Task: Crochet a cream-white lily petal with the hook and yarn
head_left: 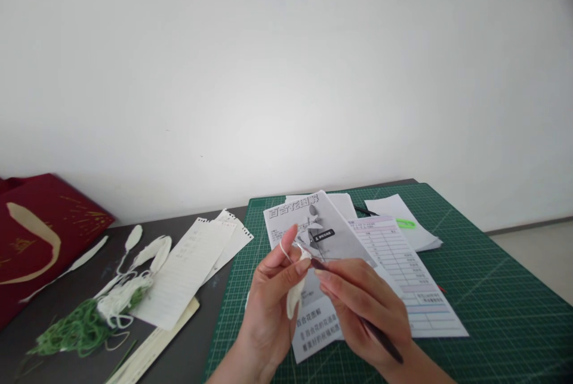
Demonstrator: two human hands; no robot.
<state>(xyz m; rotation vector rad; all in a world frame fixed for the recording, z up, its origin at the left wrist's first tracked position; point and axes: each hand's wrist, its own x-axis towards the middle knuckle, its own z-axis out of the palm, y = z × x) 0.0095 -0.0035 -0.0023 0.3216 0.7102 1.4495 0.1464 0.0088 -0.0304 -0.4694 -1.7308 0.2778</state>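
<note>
My left hand point(273, 294) pinches a small white crocheted petal point(294, 297) between thumb and fingers, with white yarn looped over its raised index finger. My right hand point(364, 300) grips a crochet hook point(378, 336) by its dark brown handle, pen-fashion. The hook's tip end meets the top of the petal at my left fingertips; the stitch itself is too small to make out. Below both hands lies a printed sheet point(286, 226) with a grey flower picture and Chinese text. Part of that sheet is hidden by my hands.
A green cutting mat point(483, 288) bears a table-printed sheet point(430, 318), more papers and a bright green clip-like item point(405, 224). Leftward are green yarn point(78, 327), white yarn point(123, 297), finished white petals point(156, 246), handwritten notes point(188, 264) and a dark red bag point(45, 223). A white wall stands behind.
</note>
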